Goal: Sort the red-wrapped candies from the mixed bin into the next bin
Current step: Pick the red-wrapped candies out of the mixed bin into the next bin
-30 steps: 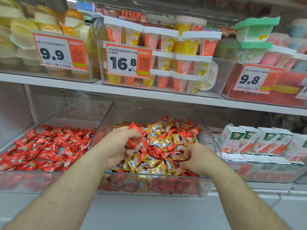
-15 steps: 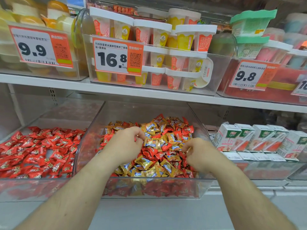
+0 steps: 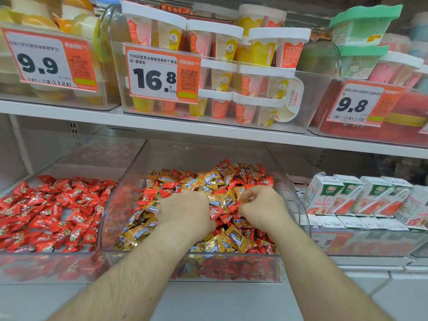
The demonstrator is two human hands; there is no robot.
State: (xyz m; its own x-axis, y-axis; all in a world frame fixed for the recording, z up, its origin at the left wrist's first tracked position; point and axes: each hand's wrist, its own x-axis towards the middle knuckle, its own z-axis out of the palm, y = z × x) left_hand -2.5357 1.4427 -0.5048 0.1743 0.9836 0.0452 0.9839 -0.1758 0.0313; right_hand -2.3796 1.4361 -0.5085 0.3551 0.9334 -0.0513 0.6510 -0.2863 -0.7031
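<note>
The clear mixed bin (image 3: 231,267) stands in the middle of the lower shelf, holding a heap of red and gold wrapped candies (image 3: 208,179). Left of it, the neighbouring clear bin (image 3: 46,265) holds only red-wrapped candies (image 3: 58,212). Both my hands are inside the mixed bin, close together on the heap. My left hand (image 3: 185,212) is balled with its fingers curled under, and what it grips is hidden. My right hand (image 3: 264,207) has curled fingers pinching at a candy at its fingertips; the wrapper's colour is unclear.
To the right is a clear bin of small juice cartons (image 3: 361,198). The shelf above (image 3: 208,128) carries bins of pudding cups (image 3: 231,72) and price tags reading 9.9, 16.8 and 9.8. It overhangs the candy bins closely.
My left hand, which held red candies raised over the heap, has come down and rightward onto it, close to my right hand. The right hand has barely shifted.
</note>
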